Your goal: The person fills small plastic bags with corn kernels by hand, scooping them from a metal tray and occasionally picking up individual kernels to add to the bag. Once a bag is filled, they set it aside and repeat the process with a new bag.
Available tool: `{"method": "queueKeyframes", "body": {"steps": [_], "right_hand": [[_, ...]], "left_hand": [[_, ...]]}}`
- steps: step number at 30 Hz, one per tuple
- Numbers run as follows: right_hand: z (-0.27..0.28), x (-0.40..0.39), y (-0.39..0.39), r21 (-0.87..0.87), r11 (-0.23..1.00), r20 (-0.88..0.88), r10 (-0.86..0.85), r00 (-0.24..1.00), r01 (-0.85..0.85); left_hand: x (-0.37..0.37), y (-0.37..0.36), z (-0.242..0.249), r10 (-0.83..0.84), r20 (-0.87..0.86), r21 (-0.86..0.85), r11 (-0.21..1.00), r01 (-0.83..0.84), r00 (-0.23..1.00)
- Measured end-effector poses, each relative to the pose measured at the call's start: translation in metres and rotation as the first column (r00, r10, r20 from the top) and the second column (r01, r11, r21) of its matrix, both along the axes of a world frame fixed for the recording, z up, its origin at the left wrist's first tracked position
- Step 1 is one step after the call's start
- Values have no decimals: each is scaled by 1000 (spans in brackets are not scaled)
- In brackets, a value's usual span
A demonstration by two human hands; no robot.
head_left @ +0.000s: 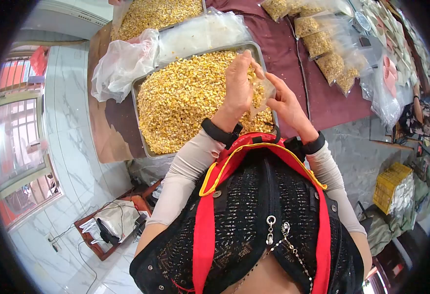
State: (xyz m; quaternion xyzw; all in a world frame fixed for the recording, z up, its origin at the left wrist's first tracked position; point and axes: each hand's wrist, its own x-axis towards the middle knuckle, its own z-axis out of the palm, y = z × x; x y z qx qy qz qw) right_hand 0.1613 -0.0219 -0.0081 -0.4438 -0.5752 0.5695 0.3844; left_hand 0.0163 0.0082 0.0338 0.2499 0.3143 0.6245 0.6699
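A small clear plastic bag, partly filled with yellow corn-like bits, is held between my two hands over the right edge of a metal tray. My left hand is closed against the bag's left side, fingers pointing away from me and partly hiding it. Against its right side are the fingers and thumb of my right hand. Below and to the left, a heap of yellow broken corn pieces fills the tray. How full the bag is cannot be made out behind my fingers.
A stack of flat clear bags lies across the tray's far side, beside a crumpled plastic bag. Another corn heap stands beyond. Several filled bags lie at the right on the dark red tablecloth. A yellow crate stands lower right.
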Motion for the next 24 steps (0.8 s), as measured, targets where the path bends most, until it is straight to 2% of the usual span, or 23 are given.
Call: {"method": "queueKeyframes", "body": {"steps": [3, 6, 8, 11, 13, 15, 16, 17, 18, 19, 20, 21, 22, 23, 24], "right_hand": [[-1, 0, 0, -10, 1000, -25, -1, 1000, 0], [1, 0, 0, -23, 1000, -11, 3, 1000, -3], [7, -1, 0, -38, 999, 0, 4, 1000, -4], [16, 1, -1, -46, 999, 97, 0, 995, 4], [12, 3, -2, -118, 992, -78, -50, 996, 41], [13, 7, 0, -76, 996, -44, -40, 998, 37], [14, 8, 1, -33, 999, -9, -35, 999, 35], [18, 8, 2, -34, 999, -9, -32, 999, 32], [23, 8, 3, -44, 998, 1, -33, 999, 33], [25, 8, 3, -54, 998, 12, -35, 999, 35], [24, 9, 4, -57, 998, 15, -35, 999, 36], [23, 10, 6, -53, 998, -2, -44, 999, 43], [23, 11, 6, -51, 997, -19, -51, 998, 50], [21, 10, 6, -53, 997, -15, -50, 999, 49], [18, 10, 6, -67, 996, 5, -60, 998, 60]], "left_hand": [[1, 1, -1, 40, -38, 18, 999, -39, 998], [-5, 7, -6, -22, 64, 64, 998, 18, 998], [-12, 13, -9, 31, 311, -128, 992, 10, 950], [-35, 23, -8, 44, 301, -137, 991, -3, 952], [-52, 33, -30, 49, 335, -145, 989, 0, 941], [-69, 40, -63, 37, 47, -233, 972, -25, 998], [-76, 43, -81, 40, 47, -234, 972, -28, 998], [-83, 44, -101, 2, -264, -297, 951, -83, 965], [-89, 46, -121, -61, -544, -339, 928, -153, 837], [-93, 46, -145, -60, -543, -340, 928, -154, 837], [-97, 46, -170, -90, -783, -222, 965, -140, 616], [-95, 44, -173, -78, -940, -113, 990, -85, 332], [-91, 38, -165, -136, -969, -141, 990, -10, 209], [-89, 35, -177, -138, -967, -144, 990, -11, 212], [-88, 31, -200, -46, -997, -57, 984, 168, -70]]}}
